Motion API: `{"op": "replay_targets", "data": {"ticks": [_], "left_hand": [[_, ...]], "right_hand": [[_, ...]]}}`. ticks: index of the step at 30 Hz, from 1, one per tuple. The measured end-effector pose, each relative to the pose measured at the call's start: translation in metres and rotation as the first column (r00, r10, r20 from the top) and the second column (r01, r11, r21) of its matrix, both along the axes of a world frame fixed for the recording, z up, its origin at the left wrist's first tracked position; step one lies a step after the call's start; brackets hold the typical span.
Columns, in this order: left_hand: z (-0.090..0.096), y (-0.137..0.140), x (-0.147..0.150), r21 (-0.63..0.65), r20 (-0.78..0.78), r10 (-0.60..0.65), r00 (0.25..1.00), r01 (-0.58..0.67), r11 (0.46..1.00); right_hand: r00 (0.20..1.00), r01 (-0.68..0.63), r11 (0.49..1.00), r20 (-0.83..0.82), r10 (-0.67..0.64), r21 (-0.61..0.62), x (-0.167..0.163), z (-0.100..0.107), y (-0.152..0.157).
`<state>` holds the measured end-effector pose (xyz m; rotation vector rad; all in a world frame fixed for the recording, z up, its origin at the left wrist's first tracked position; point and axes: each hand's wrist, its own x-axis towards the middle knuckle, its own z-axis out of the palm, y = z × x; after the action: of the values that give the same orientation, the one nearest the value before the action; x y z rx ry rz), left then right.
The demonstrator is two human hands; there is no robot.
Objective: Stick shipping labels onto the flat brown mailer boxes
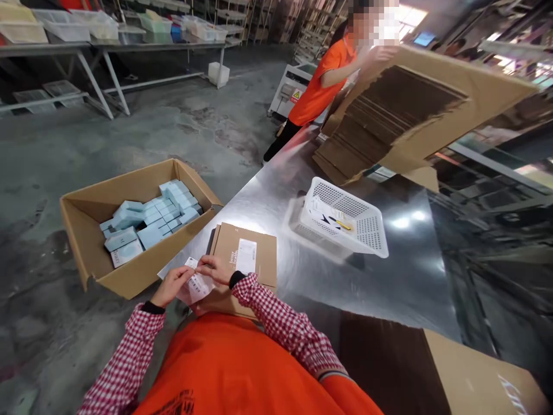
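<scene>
Between my hands is a white label sheet (197,287) with printed black marks, held over the table's near left corner. My left hand (175,285) pinches its upper left part. The fingers of my right hand (215,268) are closed at the sheet's top edge, close to my left fingertips. Under and beside my right hand lies a flat brown cardboard box (266,253) with white print. A white label (246,256) is stuck on its top. Part of the box's near side is hidden by my right wrist and sleeve.
Left of the metal table (389,282), an open carton (125,183) contains several light blue boxes (152,235). A white perforated basket (367,225) holds papers and a yellow-handled tool (340,223). Across the table, a person in orange (322,80) handles large cardboard (453,75). Another carton (470,374) sits near right.
</scene>
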<state>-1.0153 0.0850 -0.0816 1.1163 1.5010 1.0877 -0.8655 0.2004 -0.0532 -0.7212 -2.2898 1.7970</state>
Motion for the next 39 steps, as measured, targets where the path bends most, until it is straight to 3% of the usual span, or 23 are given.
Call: {"op": "replay_targets", "data": {"ticks": [2, 4, 6, 8, 10, 12, 14, 21, 25, 29, 33, 35, 37, 39], "left_hand": [[-0.006, 0.001, 0.001, 0.003, -0.004, 0.031, 1.0, -0.031, 1.0], [-0.012, 0.0, -0.001, -0.004, -0.016, 0.094, 0.995, -0.094, 0.996], [-0.017, 0.0, -0.003, -0.018, -0.031, 0.153, 0.988, -0.153, 0.988], [-0.02, 0.002, -0.003, -0.029, -0.043, 0.166, 0.985, -0.167, 0.985], [-0.023, 0.006, -0.001, -0.034, -0.051, 0.146, 0.988, -0.148, 0.988], [-0.026, 0.008, -0.001, -0.033, -0.059, 0.131, 0.99, -0.133, 0.991], [-0.031, 0.005, -0.005, -0.03, -0.068, 0.127, 0.99, -0.129, 0.991], [-0.063, -0.046, -0.022, 0.015, -0.242, 0.048, 0.969, -0.046, 0.999], [-0.073, -0.048, -0.012, 0.095, -0.357, 0.082, 0.93, -0.051, 0.994], [-0.054, -0.042, -0.011, 0.15, -0.392, 0.046, 0.919, 0.015, 0.989], [-0.012, -0.066, -0.024, 0.109, -0.4, -0.016, 0.916, 0.065, 0.992], [0.003, -0.086, -0.03, 0.05, -0.365, -0.04, 0.93, 0.062, 0.997], [0.006, -0.102, -0.033, -0.027, -0.263, -0.05, 0.963, 0.045, 0.999], [-0.005, -0.114, -0.032, -0.092, -0.157, -0.033, 0.987, 0.019, 0.996]], "right_hand": [[0.98, 0.185, 0.982, -0.066, -0.188, -0.049, 0.012, -0.005, -0.004], [0.914, 0.385, 0.92, -0.108, -0.391, -0.076, 0.024, -0.006, -0.003], [0.88, 0.462, 0.883, -0.085, -0.468, -0.082, 0.03, -0.001, 0.002], [0.933, 0.359, 0.933, 0.035, -0.358, -0.02, 0.027, 0.007, 0.005], [0.961, 0.154, 0.982, 0.214, -0.175, 0.11, 0.016, 0.012, 0.005], [0.916, -0.045, 0.968, 0.396, -0.059, 0.249, 0.003, 0.015, 0.001], [0.865, -0.167, 0.927, 0.501, -0.026, 0.336, -0.007, 0.015, -0.002], [0.847, -0.262, 0.847, 0.531, -0.027, 0.462, -0.013, 0.028, -0.001], [0.837, -0.272, 0.816, 0.543, -0.06, 0.51, -0.02, 0.041, -0.005], [0.884, -0.188, 0.799, 0.453, -0.116, 0.571, -0.01, 0.059, 0.001], [0.975, -0.022, 0.857, 0.201, -0.095, 0.515, 0.009, 0.078, 0.006], [0.989, -0.001, 0.881, 0.129, -0.068, 0.473, 0.014, 0.082, -0.002], [0.988, -0.018, 0.879, 0.145, -0.059, 0.477, 0.014, 0.078, -0.02], [0.972, -0.065, 0.856, 0.226, -0.061, 0.512, 0.012, 0.067, -0.045]]}}
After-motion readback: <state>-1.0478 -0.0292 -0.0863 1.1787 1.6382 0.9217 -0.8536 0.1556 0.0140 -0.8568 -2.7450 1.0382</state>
